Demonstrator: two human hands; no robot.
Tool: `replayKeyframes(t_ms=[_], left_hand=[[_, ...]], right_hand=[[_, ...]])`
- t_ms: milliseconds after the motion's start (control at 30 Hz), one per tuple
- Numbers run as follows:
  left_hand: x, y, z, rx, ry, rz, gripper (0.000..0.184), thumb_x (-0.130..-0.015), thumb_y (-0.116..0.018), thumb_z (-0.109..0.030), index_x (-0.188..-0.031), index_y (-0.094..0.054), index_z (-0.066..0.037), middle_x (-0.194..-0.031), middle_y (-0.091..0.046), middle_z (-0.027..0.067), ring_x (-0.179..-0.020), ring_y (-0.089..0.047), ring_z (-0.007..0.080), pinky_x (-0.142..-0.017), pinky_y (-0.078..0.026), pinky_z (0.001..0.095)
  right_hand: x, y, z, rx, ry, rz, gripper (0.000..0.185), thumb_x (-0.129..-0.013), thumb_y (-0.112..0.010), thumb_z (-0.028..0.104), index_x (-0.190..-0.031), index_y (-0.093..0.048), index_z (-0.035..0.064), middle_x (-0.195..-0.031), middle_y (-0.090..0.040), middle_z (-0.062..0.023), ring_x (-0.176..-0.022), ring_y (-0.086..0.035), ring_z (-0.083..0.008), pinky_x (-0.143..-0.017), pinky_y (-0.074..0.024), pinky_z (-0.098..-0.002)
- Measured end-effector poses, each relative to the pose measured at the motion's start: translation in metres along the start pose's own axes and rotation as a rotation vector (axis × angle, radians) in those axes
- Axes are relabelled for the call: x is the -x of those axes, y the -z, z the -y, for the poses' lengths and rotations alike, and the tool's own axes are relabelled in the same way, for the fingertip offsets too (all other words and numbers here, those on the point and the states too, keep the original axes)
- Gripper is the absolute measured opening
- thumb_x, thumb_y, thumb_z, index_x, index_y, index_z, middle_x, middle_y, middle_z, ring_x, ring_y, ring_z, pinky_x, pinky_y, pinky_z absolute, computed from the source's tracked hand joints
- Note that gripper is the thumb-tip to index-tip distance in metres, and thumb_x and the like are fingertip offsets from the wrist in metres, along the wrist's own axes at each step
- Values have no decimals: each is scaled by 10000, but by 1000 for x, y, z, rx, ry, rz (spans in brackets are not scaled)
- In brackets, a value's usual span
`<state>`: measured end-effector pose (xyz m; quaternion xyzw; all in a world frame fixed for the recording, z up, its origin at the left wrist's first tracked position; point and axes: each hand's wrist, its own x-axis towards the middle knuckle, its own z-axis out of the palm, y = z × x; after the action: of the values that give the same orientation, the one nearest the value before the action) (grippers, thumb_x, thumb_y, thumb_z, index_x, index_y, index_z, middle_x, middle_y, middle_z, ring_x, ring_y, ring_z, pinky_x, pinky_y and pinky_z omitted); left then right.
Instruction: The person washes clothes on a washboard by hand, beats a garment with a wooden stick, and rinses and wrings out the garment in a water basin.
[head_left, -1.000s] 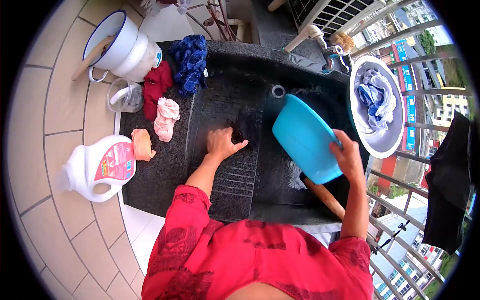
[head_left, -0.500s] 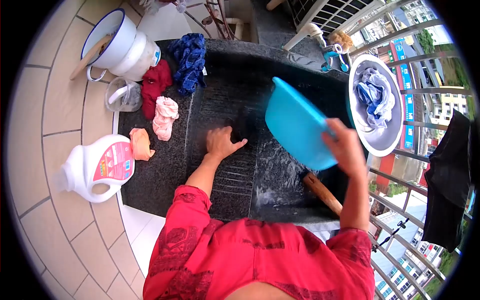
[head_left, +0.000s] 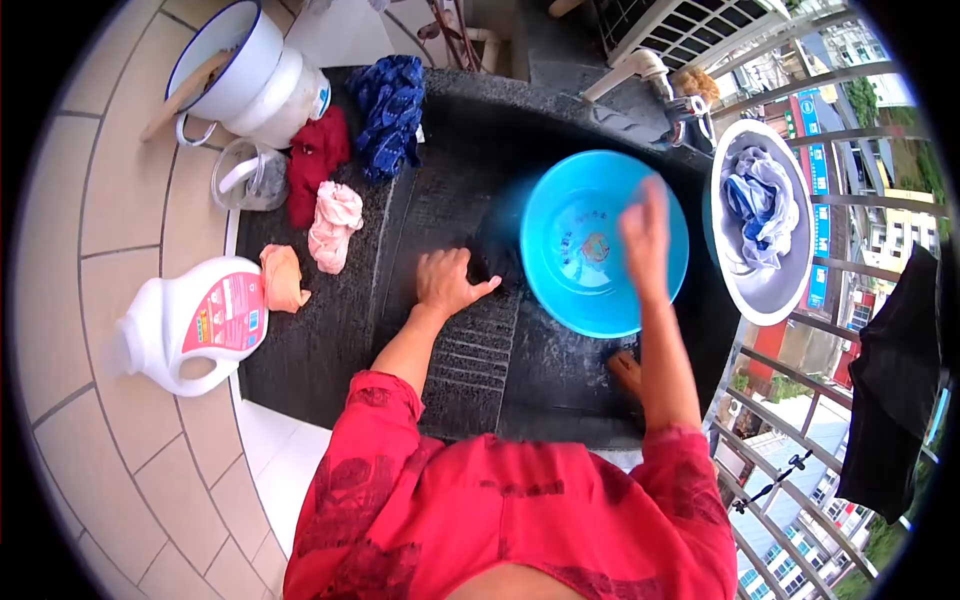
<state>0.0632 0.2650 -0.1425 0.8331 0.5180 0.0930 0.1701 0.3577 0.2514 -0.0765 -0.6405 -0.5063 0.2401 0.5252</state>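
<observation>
My left hand (head_left: 448, 283) rests on the ridged washboard surface (head_left: 465, 360) of the black stone sink, thumb stretched out to the right and fingers apart. Beside its thumb lies a dark mass (head_left: 494, 252), perhaps black cloth; its outline is hard to make out. A light-blue plastic basin (head_left: 560, 290) stands upright in the sink, with printing and a little shine on its bottom. Over the basin's right part is my right hand (head_left: 645, 235), blurred, with fingers extended and nothing visible in them. A wooden handle (head_left: 625, 371) shows below the basin, partly behind my right forearm.
On the left ledge are blue cloth (head_left: 388, 115), red cloth (head_left: 316, 165), pink cloth (head_left: 335, 225), orange cloth (head_left: 285, 278) and a detergent jug (head_left: 205, 320). A white basin (head_left: 735, 270) holding clothes stands right, near the tap (head_left: 688, 108) and railing (head_left: 850, 198).
The blue basin has gone from tilted in my right hand to sitting upright in the sink. My right hand has let go of its rim and moved over it. My left hand stays nearly still.
</observation>
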Motion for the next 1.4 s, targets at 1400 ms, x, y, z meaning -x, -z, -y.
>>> replayKeyframes(t_ms=[1400], left_hand=[[133,28,-12,213,-56,-163,234,-866,-435,-253,-971,-563,-87,-1010,-563,101,-986,-523,277,-829,-301,414]], right_hand=[[227,-132,68,203,71,157,146,-759,-606,159,-875,-592,72,-958,-580,-69,-937,-513,-266,-854,-315,-421]])
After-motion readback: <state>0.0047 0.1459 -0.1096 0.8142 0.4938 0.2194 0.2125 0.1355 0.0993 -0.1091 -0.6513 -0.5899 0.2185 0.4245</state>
